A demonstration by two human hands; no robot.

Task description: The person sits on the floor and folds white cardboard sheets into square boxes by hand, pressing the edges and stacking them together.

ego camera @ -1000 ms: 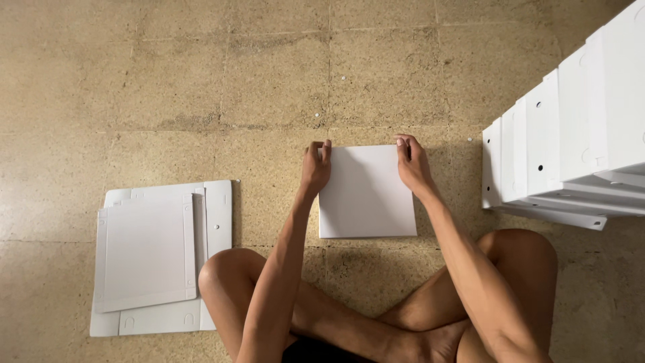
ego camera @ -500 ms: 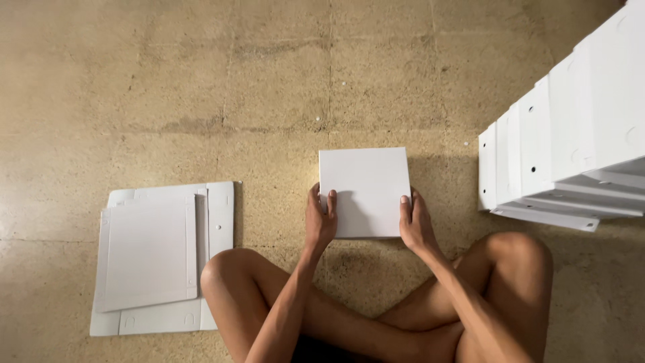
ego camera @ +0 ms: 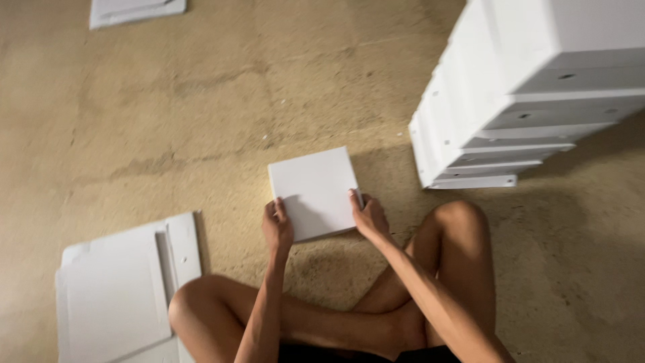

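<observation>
We find the folded box (ego camera: 316, 193) lying flat on the floor (ego camera: 201, 121), just ahead of the crossed legs (ego camera: 376, 316), and we take it as our landmark. The left hand (ego camera: 277, 228) is clamped on its near left edge, thumb on top; the right hand (ego camera: 369, 216) grips its near right corner in the same manner; the two hands are apart, one to each side. To the right of the box, well apart from it, stands a stack of finished boxes (ego camera: 497, 101). To the left and nearer the person lies a pile of flat blanks (ego camera: 121, 289); far beyond the box, at the top of the view, a further flat sheet (ego camera: 134, 10) is partly visible. By our judgement the work is well advanced: many boxes are stacked, this one appears closed and squared, and blanks remain to be folded. Against the frame half a second ago, the grip on the near edge is unchanged, but the box now sits turned slightly, and the view has swung, bringing the stack closer and revealing the far sheet.
</observation>
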